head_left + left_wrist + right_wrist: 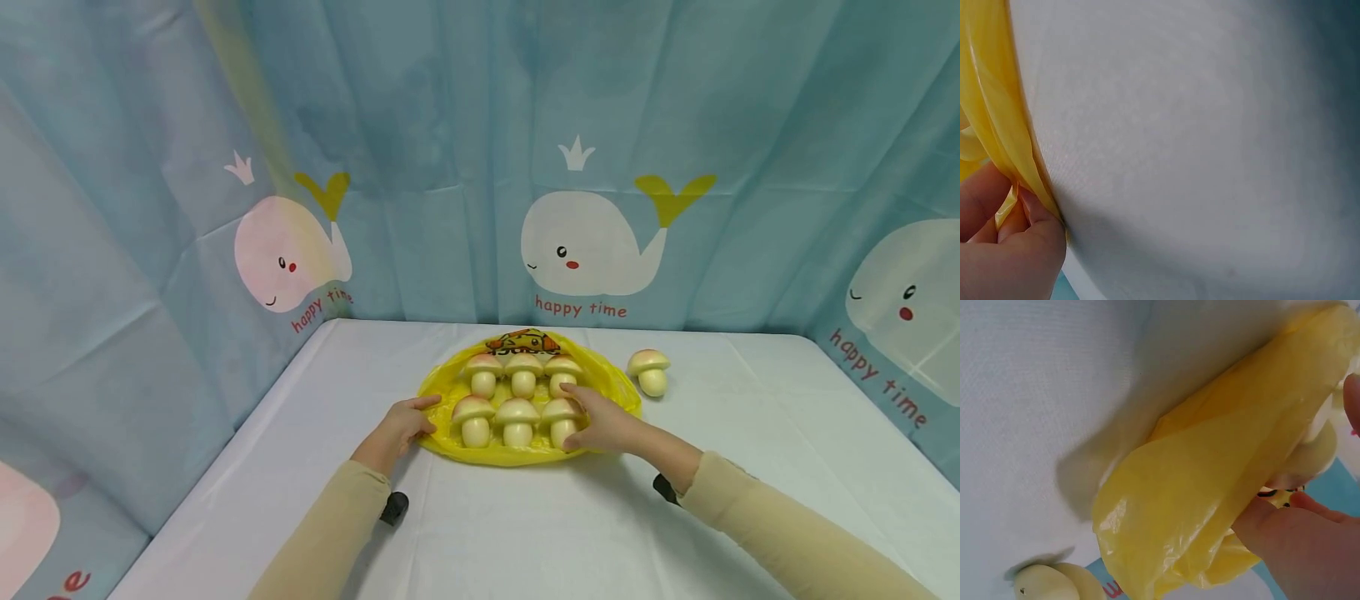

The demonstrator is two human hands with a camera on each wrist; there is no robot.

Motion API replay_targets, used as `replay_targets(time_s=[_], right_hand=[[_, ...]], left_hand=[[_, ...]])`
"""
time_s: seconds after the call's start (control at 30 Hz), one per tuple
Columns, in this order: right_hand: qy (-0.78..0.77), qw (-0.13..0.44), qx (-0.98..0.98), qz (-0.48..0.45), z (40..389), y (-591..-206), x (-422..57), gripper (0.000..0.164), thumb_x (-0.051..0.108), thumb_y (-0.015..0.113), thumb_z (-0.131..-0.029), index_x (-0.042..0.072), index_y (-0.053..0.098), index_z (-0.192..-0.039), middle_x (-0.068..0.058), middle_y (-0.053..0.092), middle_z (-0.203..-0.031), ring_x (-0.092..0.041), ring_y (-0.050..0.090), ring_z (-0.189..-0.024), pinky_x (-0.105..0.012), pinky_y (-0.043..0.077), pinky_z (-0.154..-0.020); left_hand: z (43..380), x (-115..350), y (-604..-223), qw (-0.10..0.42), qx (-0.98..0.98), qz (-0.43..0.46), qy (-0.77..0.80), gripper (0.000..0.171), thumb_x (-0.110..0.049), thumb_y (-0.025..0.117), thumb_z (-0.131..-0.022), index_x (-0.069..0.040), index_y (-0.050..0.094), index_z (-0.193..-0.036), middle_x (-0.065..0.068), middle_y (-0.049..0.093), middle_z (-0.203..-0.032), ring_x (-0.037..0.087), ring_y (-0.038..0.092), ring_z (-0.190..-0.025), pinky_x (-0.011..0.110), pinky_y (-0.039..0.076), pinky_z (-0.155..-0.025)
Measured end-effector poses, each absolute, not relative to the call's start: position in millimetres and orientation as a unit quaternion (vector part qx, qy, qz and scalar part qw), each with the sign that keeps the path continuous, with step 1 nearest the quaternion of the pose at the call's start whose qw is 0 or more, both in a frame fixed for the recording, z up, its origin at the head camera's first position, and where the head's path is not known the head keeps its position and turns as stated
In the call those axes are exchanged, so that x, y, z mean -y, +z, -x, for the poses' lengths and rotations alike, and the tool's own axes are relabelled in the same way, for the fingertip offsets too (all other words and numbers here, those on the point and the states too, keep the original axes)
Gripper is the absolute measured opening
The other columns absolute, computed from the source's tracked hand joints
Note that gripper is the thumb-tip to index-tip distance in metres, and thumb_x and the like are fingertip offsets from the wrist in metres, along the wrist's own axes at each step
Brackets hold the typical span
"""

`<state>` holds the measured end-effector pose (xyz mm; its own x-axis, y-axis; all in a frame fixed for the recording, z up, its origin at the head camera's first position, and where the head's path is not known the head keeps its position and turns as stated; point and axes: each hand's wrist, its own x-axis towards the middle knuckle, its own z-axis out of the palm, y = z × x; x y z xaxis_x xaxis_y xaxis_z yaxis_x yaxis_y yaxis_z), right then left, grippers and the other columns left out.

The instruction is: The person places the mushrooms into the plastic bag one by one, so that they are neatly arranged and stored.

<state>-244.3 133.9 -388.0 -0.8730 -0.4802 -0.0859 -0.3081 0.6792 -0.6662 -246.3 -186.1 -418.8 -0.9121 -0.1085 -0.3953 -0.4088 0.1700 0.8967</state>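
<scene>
A yellow plastic bag point(442, 383) with a printed cartoon face lies on the table, its rim spread around several cream mushrooms point(517, 421) in two rows. At the bag's left edge, my left hand point(401, 427) pinches a fold of the plastic; the left wrist view shows that fold point(1007, 206) between thumb and fingers. My right hand point(607, 422) reaches over the bag's right edge. Its thumb and fingers are spread around the front-right mushroom point(561, 422), also seen as a pale mushroom point(1313, 450) in the right wrist view. Plastic partly covers this hand's surroundings there.
One loose mushroom point(651, 372) lies outside the bag at its right. A white cloth point(525, 533) covers the table. Behind it hangs a blue curtain point(435, 167) printed with whales.
</scene>
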Motion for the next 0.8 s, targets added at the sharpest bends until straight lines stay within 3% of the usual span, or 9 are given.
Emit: replay_targets(time_s=[0.13, 0.37, 0.57, 0.7, 0.8], right_hand=[[-0.337, 0.115, -0.907, 0.226, 243.6, -384.0, -133.9, 0.082, 0.01, 0.079, -0.08, -0.005, 0.033, -0.147, -0.029, 0.035, -0.147, -0.046, 0.031, -0.134, -0.058, 0.028, -0.106], [-0.333, 0.076, -0.898, 0.277, 246.4, -383.3, -124.9, 0.074, 0.009, 0.077, -0.082, -0.005, 0.039, -0.144, -0.025, 0.041, -0.144, -0.042, 0.038, -0.131, -0.056, 0.032, -0.104], [-0.322, 0.039, -0.889, 0.324, 246.2, -382.6, -101.8, 0.071, 0.01, 0.078, -0.082, -0.003, 0.043, -0.142, -0.021, 0.046, -0.141, -0.039, 0.041, -0.129, -0.054, 0.034, -0.104], [-0.29, 0.025, -0.886, 0.361, 243.5, -383.6, -77.0, 0.07, 0.012, 0.078, -0.082, -0.001, 0.044, -0.143, -0.018, 0.047, -0.143, -0.04, 0.036, -0.134, -0.055, 0.029, -0.107], [-0.269, 0.03, -0.888, 0.372, 240.6, -386.3, -58.6, 0.07, 0.01, 0.077, -0.083, 0.002, 0.044, -0.144, -0.014, 0.045, -0.146, -0.04, 0.027, -0.139, -0.062, 0.022, -0.108]], left_hand=[[245.4, 186.3, -418.9, 0.12, -0.757, 0.173, 0.619, 0.057, 0.017, 0.054, -0.088, -0.003, 0.05, -0.142, 0.026, 0.027, -0.152, 0.02, 0.041, -0.081, 0.026, 0.035, -0.07], [245.5, 186.2, -419.7, 0.121, -0.757, 0.172, 0.619, 0.057, 0.017, 0.053, -0.088, -0.003, 0.05, -0.142, 0.026, 0.029, -0.152, 0.024, 0.044, -0.095, 0.026, 0.037, -0.073], [246.6, 186.5, -419.3, 0.123, -0.755, 0.176, 0.619, 0.057, 0.016, 0.054, -0.088, -0.004, 0.051, -0.141, 0.025, 0.029, -0.152, 0.023, 0.044, -0.092, 0.026, 0.037, -0.074], [248.4, 186.8, -419.6, 0.122, -0.758, 0.18, 0.615, 0.057, 0.015, 0.055, -0.088, -0.004, 0.051, -0.141, 0.025, 0.029, -0.151, 0.021, 0.042, -0.084, 0.025, 0.035, -0.07], [249.6, 186.4, -420.3, 0.12, -0.76, 0.182, 0.612, 0.057, 0.016, 0.054, -0.088, -0.005, 0.052, -0.141, 0.025, 0.03, -0.151, 0.021, 0.043, -0.09, 0.024, 0.036, -0.071]])
